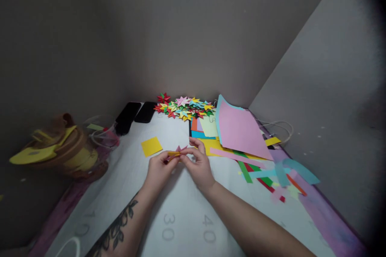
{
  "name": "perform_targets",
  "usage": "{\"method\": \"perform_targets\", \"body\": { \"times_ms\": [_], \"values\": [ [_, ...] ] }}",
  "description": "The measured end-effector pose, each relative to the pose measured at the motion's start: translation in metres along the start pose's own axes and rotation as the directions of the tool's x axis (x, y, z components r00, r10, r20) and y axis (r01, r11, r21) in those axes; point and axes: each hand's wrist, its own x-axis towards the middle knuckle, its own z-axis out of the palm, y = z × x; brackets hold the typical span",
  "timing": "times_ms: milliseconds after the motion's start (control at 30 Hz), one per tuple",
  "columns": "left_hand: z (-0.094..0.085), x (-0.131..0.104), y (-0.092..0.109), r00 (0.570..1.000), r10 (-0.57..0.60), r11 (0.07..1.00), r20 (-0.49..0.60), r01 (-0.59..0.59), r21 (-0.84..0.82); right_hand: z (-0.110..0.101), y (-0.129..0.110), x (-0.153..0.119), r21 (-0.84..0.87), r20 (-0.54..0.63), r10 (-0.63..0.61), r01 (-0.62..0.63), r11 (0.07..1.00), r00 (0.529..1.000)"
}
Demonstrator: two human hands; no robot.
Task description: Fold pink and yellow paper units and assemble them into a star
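My left hand (158, 168) pinches a small folded paper piece (177, 152), yellow with pink points, over the middle of the white sheet. On its right side, the fingertips of my right hand (200, 166) close on the same piece. The fingers hide much of its shape. A yellow paper square (151, 146) lies flat just beyond my left hand. Farther back, several folded paper stars (182, 108) in many colours sit in a pile against the wall.
Two black phones (129, 113) lie at the back left. A brown and yellow container (72, 152) stands at the left edge. Coloured sheets (241, 128) and cut paper strips (256, 172) cover the right side. A white cable (70, 245) shows at the bottom left.
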Motion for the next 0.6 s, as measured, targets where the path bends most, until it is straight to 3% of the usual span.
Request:
{"method": "perform_targets", "body": {
  "times_ms": [200, 600],
  "values": [
    [-0.0005, 0.0001, 0.0022, 1.0, -0.002, 1.0, 0.013, 0.002, -0.018, -0.0012, 0.0006, 0.0003, -0.028, 0.033, -0.001, 0.002, 1.0, 0.999],
    [-0.0011, 0.0012, -0.0012, 0.997, 0.067, 0.997, 0.05, -0.068, 0.029, -0.0083, -0.0001, 0.0038, -0.229, 0.187, -0.169, 0.211, 0.95, 0.968]
  ]
}}
